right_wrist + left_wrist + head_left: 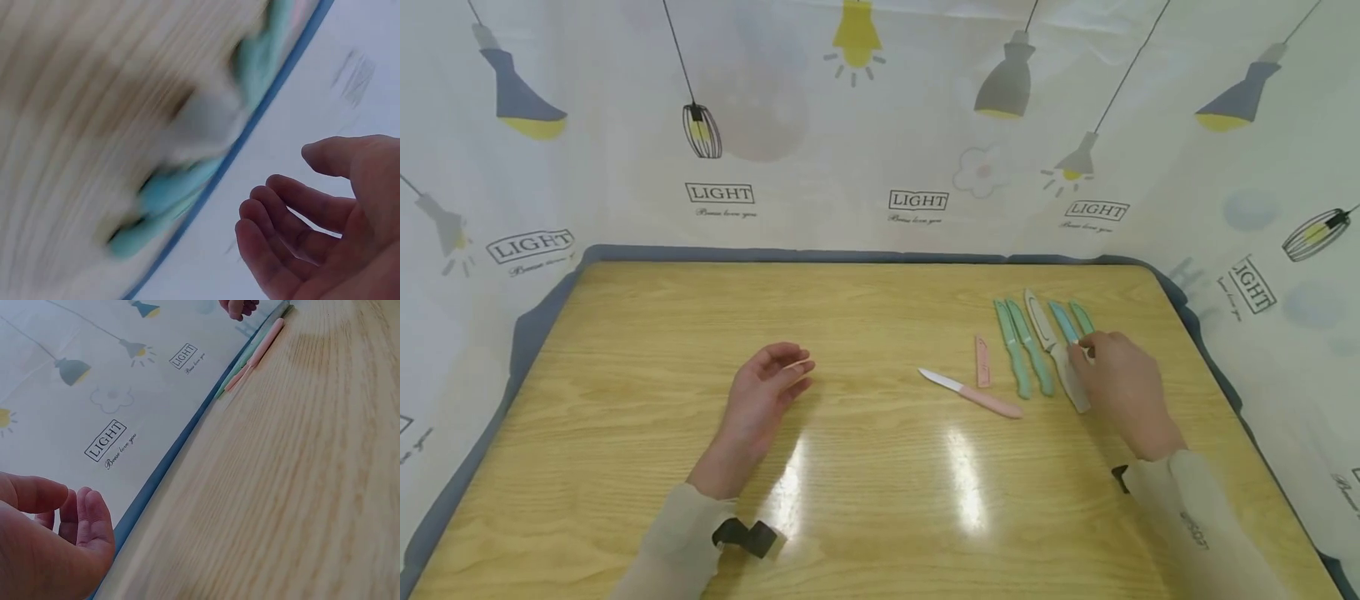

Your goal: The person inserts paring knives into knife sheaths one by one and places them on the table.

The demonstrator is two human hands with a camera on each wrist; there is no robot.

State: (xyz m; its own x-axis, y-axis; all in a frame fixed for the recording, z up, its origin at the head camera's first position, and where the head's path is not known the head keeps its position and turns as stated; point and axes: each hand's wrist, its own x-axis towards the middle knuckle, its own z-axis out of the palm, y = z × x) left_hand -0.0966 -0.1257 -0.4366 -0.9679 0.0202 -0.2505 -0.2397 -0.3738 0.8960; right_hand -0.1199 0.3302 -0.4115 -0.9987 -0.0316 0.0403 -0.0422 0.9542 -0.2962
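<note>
My right hand (1125,385) hovers over the right end of a row of knives, its fingers loosely bent and holding nothing in the right wrist view. Partly hidden behind it are a blue knife (1062,320) and a green knife (1082,317). Just left lies a larger whitish knife (1063,367), then two green knives (1015,354) side by side. A pink-handled paring knife (992,403) lies with its white blade bare, pointing left, near a pink blade sheath (982,362). Well left of them, my left hand (762,393) is raised with relaxed, empty fingers.
The wooden table (865,333) has a dark blue-grey border (850,257) at its back and sides. A pale cloth (850,150) printed with lamps rises behind it. Black straps (745,537) show at both sleeve cuffs.
</note>
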